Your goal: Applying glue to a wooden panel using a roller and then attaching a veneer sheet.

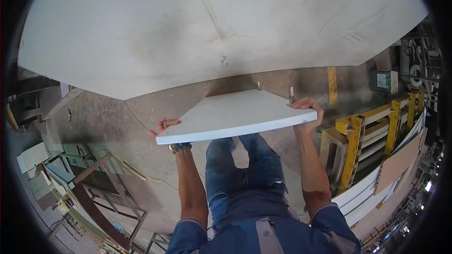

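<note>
A white panel [230, 115] is held level in front of my body, off the floor. My left hand [165, 124] grips its near left corner, with fingers over the top face and the wrist below the edge. At the near right corner my right hand [308, 108] is closed round the edge, its thumb side hidden in part. Two small metal fittings stand up from the panel: a hinge-like piece [291, 95] right beside my right fingers and a smaller one [258, 85] at the far edge. Beyond the panel lies a large pale worktable [174, 33] with scuffs and stains.
Yellow-and-wood racking [372, 134] with white boards leaning on it stands to the right. Metal frames [110, 197] and a thin yellow hose [160, 181] are on the left. A box [383, 81] sits at the far right, near a yellow floor stripe [332, 84].
</note>
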{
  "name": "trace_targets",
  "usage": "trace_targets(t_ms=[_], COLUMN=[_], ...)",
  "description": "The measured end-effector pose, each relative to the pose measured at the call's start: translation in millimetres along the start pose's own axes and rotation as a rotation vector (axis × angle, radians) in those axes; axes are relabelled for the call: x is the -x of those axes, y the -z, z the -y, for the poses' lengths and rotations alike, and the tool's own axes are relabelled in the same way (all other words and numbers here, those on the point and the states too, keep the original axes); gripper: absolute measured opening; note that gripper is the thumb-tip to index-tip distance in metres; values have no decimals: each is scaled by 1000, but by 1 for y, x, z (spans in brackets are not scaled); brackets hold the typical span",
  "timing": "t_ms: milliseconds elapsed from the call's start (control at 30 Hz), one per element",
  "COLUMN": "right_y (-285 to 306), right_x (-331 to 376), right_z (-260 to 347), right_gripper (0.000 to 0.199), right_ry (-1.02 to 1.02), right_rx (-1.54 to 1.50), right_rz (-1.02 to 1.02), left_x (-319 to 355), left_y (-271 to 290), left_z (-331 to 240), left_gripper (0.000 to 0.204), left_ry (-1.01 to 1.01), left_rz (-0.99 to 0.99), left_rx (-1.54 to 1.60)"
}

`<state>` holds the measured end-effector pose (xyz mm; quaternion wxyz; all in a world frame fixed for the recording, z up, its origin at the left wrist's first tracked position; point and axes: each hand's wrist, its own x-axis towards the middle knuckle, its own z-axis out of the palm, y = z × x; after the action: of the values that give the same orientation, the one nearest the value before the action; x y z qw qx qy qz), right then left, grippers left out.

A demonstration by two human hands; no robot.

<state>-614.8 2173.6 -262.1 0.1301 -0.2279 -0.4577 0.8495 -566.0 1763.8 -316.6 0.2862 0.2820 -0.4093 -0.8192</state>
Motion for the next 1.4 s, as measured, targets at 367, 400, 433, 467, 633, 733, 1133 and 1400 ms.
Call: trace_targets(t_ms=[367,400,433,467,633,733,1133,1400], right_y=[-83,-91,-98,-102,-125,-134,-146,17], right_x=[-93,-97,-104,-113,-180,-209,-241,-81], right_z=[-13,-16,-22,-28,-32,-33,-36,-68], right_gripper=[34,33,33,32,24,26,71,31], right_ry=[-4,-18,-18,-40,-21,-56,-208,-150], right_rx=[98,86,81,53,-33,153,429,477], right_rz=[9,-6,3,-62,-331,-397,-209,-340], left_x=[-87,-100,-117,-130,-186,-192,-202,-141], left_y=[-57,-52,-46,-42,-118,-160,-177,-66], left_z=[25,27,31,37,66,75,73,36], left_gripper=[88,88,89,89,59,59,47,23], left_ry=[59,51,9,-29,151,73,-92,270], left_rz=[-73,-73,-120,-172,-434,-415,-266,43], left_rx=[18,21,-78,-175,-131,-80,-427,-539])
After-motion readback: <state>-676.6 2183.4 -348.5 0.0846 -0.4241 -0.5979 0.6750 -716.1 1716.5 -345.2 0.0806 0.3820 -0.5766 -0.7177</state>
